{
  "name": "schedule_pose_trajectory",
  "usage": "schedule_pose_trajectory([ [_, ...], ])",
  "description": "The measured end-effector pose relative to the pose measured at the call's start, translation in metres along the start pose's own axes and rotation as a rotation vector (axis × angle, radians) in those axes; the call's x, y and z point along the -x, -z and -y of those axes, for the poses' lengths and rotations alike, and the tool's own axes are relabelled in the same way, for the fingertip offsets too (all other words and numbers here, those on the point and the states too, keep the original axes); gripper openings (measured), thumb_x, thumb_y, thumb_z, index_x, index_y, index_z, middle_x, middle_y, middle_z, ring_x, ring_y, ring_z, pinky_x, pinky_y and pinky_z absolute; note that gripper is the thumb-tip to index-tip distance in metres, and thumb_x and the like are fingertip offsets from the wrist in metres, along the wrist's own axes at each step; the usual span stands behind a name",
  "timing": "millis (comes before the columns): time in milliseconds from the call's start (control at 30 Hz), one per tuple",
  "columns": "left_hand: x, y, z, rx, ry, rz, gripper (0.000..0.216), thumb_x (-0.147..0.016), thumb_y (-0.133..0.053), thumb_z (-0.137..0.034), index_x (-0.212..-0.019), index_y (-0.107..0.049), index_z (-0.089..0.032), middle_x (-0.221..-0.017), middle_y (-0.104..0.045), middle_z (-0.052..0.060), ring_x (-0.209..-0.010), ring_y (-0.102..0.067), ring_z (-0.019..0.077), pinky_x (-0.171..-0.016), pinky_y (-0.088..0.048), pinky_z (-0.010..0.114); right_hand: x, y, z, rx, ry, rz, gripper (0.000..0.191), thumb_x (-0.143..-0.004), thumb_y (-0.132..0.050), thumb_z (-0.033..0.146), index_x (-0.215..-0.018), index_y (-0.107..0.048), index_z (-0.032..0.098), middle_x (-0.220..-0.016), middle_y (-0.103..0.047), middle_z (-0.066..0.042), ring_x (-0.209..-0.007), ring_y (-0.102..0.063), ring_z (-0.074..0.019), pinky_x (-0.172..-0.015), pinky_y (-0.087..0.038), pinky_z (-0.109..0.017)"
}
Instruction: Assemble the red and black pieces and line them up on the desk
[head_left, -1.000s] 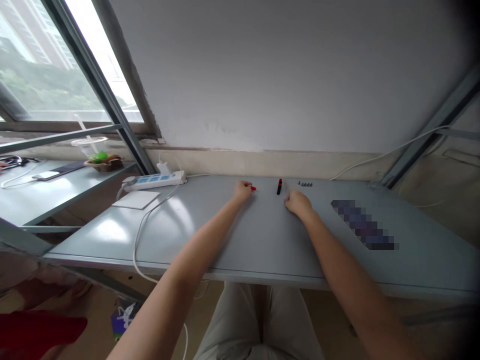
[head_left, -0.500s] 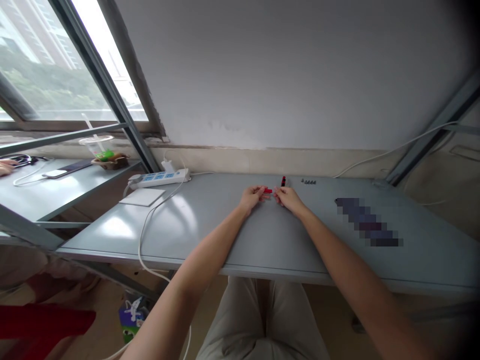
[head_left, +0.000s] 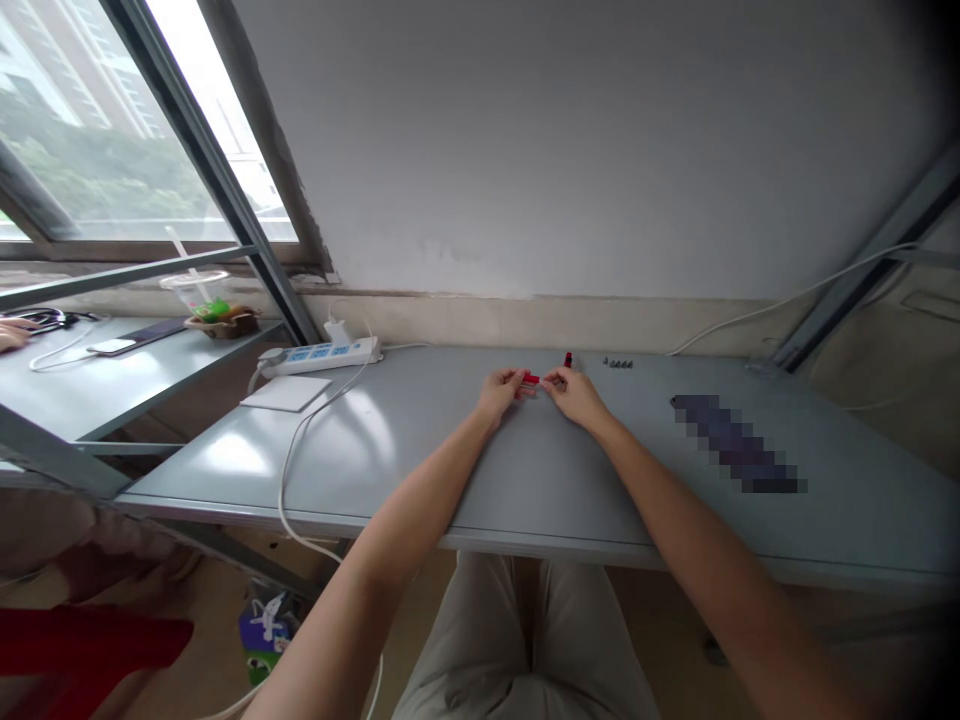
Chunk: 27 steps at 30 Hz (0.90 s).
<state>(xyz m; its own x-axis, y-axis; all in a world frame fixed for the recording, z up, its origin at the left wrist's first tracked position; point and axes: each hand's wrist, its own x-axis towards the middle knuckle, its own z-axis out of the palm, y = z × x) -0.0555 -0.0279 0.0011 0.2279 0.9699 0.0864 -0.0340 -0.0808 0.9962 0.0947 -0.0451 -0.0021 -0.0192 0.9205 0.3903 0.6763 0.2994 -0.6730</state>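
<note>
My left hand (head_left: 501,392) is closed around a small red stick-shaped piece (head_left: 531,379), whose right end sticks out past the fingertips. Against that end, the fingers of my right hand (head_left: 571,392) are pinched together; anything between them is too small to make out. Just behind my right hand, a red and black object (head_left: 568,359) stands or lies on the grey desk (head_left: 420,460), its lower part hidden by the hand. To its right, several small dark pieces (head_left: 619,364) sit in a row near the wall.
A white power strip (head_left: 322,355) and a flat white square (head_left: 286,393) are at the back left, with a white cable (head_left: 283,470) running over the front edge. A blurred-out dark object (head_left: 735,445) lies on the right. Another person's hand (head_left: 13,333) shows far left.
My right hand has shifted slightly left, and its fingertips now meet the end of the red piece, where a small gap showed before. The left hand has barely moved.
</note>
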Motion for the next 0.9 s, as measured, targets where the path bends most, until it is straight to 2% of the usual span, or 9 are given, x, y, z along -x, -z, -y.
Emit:
schedule_pose_trajectory([
  [100, 0.001, -0.001, 0.001, -0.009, -0.008, 0.012, 0.020, -0.083, -0.048, -0.028, -0.086, -0.058, -0.011, -0.090, -0.066, 0.011, -0.059, -0.061, 0.0100, -0.056, -0.042, 0.022, 0.001, 0.004, 0.000, 0.094, 0.076, 0.002, 0.011, -0.077, -0.053, 0.025, -0.082, -0.058, 0.016, -0.079, -0.062, -0.005, -0.071, -0.055, -0.0144, -0.068, -0.041, -0.027],
  [200, 0.002, 0.000, 0.001, -0.020, -0.015, 0.002, 0.023, -0.081, -0.050, -0.033, -0.083, -0.058, -0.012, -0.086, -0.066, 0.010, -0.054, -0.058, 0.0088, -0.054, -0.041, 0.023, 0.002, 0.007, 0.001, 0.215, 0.153, -0.022, 0.010, -0.075, -0.054, 0.023, -0.081, -0.059, 0.017, -0.086, -0.060, -0.006, -0.077, -0.055, -0.0155, -0.070, -0.041, -0.027],
  [300, 0.002, 0.000, 0.001, 0.003, -0.027, 0.036, 0.024, -0.074, -0.059, -0.033, -0.086, -0.059, -0.012, -0.087, -0.065, 0.009, -0.055, -0.057, 0.0079, -0.055, -0.040, 0.022, 0.004, 0.010, 0.003, 0.317, 0.171, -0.037, 0.011, -0.076, -0.053, 0.023, -0.084, -0.059, 0.018, -0.092, -0.057, -0.007, -0.082, -0.054, -0.0167, -0.071, -0.040, -0.027],
  [433, 0.002, 0.000, 0.000, 0.038, -0.037, 0.111, 0.026, -0.068, -0.065, -0.030, -0.086, -0.060, -0.012, -0.087, -0.065, 0.009, -0.057, -0.055, 0.0072, -0.055, -0.040, 0.022, 0.004, 0.014, 0.007, 0.428, 0.111, -0.017, 0.015, -0.076, -0.053, 0.022, -0.088, -0.060, 0.018, -0.095, -0.057, -0.008, -0.084, -0.054, -0.0174, -0.069, -0.040, -0.027],
  [600, 0.001, 0.000, -0.002, 0.013, -0.039, 0.018, 0.025, -0.069, -0.063, -0.033, -0.085, -0.061, -0.013, -0.086, -0.064, 0.007, -0.058, -0.054, 0.0073, -0.055, -0.039, 0.021, 0.002, 0.027, 0.002, 0.545, -0.128, 0.067, 0.015, -0.072, -0.056, 0.021, -0.086, -0.062, 0.018, -0.084, -0.062, -0.007, -0.076, -0.056, -0.0177, -0.065, -0.038, -0.026],
  [733, -0.003, -0.007, 0.004, -0.268, -0.093, -0.040, 0.019, -0.068, -0.062, -0.030, -0.076, -0.063, -0.014, -0.072, -0.062, 0.005, -0.058, -0.052, 0.0096, -0.056, -0.039, 0.023, -0.001, 0.037, -0.012, 0.561, -0.258, 0.082, 0.012, -0.070, -0.057, 0.022, -0.078, -0.065, 0.018, -0.079, -0.064, -0.007, -0.073, -0.057, -0.0173, -0.061, -0.038, -0.025],
  [900, -0.011, -0.027, 0.004, -0.750, -0.236, 0.046, 0.011, -0.067, -0.062, -0.025, -0.072, -0.063, -0.016, -0.070, -0.062, 0.006, -0.064, -0.054, 0.0143, -0.062, -0.039, 0.026, -0.003, 0.038, -0.023, 0.528, -0.299, 0.075, 0.013, -0.069, -0.060, 0.027, -0.075, -0.066, 0.017, -0.078, -0.065, -0.007, -0.071, -0.058, -0.0165, -0.060, -0.038, -0.024],
])
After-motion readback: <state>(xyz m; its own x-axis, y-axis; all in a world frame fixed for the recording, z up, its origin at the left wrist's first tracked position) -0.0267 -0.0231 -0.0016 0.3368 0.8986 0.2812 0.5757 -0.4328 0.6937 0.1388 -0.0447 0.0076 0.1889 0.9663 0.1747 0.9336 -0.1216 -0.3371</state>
